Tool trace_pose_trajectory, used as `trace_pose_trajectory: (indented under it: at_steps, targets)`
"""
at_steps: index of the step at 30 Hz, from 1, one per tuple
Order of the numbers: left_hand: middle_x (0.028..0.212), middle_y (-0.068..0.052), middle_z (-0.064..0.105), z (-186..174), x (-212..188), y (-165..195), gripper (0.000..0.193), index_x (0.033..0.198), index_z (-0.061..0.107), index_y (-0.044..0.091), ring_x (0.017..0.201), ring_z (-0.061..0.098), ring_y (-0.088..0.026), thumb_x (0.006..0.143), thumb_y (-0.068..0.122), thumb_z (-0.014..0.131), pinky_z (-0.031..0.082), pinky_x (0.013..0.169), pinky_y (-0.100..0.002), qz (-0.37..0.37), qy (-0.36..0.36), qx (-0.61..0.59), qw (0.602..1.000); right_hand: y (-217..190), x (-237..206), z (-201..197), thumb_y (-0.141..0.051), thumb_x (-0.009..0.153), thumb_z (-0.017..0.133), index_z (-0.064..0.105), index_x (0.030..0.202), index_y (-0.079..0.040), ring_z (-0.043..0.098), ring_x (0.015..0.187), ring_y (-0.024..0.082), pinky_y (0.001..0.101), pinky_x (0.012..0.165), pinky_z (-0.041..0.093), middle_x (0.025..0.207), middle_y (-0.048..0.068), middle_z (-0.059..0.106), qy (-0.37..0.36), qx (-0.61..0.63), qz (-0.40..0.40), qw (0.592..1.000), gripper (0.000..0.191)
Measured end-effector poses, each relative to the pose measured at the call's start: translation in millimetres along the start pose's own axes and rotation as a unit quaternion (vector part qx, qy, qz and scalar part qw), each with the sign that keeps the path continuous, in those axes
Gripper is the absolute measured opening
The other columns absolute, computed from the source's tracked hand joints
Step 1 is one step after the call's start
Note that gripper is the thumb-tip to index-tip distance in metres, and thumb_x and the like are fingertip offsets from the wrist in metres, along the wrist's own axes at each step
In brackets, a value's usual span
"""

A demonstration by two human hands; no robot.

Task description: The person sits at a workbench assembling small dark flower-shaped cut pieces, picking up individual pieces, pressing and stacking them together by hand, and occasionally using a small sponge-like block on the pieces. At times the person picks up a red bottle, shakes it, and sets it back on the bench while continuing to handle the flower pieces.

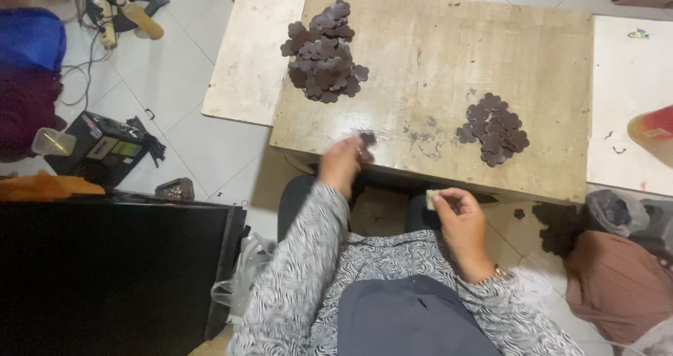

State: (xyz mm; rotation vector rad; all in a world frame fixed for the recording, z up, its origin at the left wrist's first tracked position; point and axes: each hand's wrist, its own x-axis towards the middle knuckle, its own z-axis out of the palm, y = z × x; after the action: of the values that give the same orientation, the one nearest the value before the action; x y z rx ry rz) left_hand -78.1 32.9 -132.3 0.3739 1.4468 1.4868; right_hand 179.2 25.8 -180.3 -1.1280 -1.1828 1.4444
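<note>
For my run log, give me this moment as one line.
left hand: on dark flower-shaped piece | right hand: pinching small pale block | piles: large pile, small pile

**Surroundings: floor and margins of the work area**

White tiled floor [189, 83]. Upper left: a blue bundle [29, 37] above a dark red one [24, 107], with a tangle of cables [87, 62] beside. A clear plastic cup [52, 143] lies next to a black box [105, 149]. Large black panel [105, 272] lower left. Brown bag [617, 282] lower right. White board [627, 104] at right edge.
</note>
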Motion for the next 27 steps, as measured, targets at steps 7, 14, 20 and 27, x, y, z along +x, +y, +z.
trace_pose_trajectory:
  at_steps: [7,14,20,27]
  targets:
    - [0.129,-0.019,0.056,-2.4,49.3,60.5,0.068,0.147,0.044,0.003,0.108,0.062,-0.027,0.090,0.021,0.076,0.051,0.093,-0.038,0.178,0.184,0.189,0.948,-6.8,1.5,8.6,-0.005,0.094,0.072,0.066,0.106,-0.002,0.065,0.089,0.007,0.0216,0.081,0.052,0.098,0.002,0.071,-0.003,-0.016,0.052,0.999,0.015]
    - [0.161,-0.024,0.032,3.3,17.2,-15.8,0.067,0.150,0.045,0.005,0.151,0.025,-0.044,0.093,0.028,0.072,0.022,0.123,-0.053,0.307,0.165,0.544,0.764,0.7,3.1,11.2,-0.005,0.095,0.072,0.066,0.107,-0.003,0.063,0.085,0.006,0.0208,0.078,0.052,0.096,0.001,0.069,0.006,0.039,0.067,0.997,0.014]
    - [0.163,-0.022,0.030,47.4,19.9,-33.5,0.044,0.138,0.063,0.026,0.152,0.019,-0.043,0.094,0.032,0.066,0.009,0.117,-0.070,0.242,0.112,0.625,0.734,7.1,3.5,12.7,-0.006,0.095,0.073,0.066,0.108,-0.002,0.061,0.080,0.005,0.0196,0.072,0.050,0.092,0.000,0.067,0.044,0.114,0.082,0.989,0.015]
    - [0.159,-0.018,0.033,124.5,-2.5,-26.8,0.039,0.117,0.074,0.027,0.152,0.017,-0.037,0.083,0.046,0.076,0.000,0.119,-0.070,0.241,-0.018,0.559,0.793,2.3,-1.1,-8.2,-0.008,0.094,0.071,0.062,0.109,-0.005,0.064,0.070,0.009,0.0215,0.065,0.052,0.087,0.002,0.069,0.128,0.177,0.098,0.971,0.017]
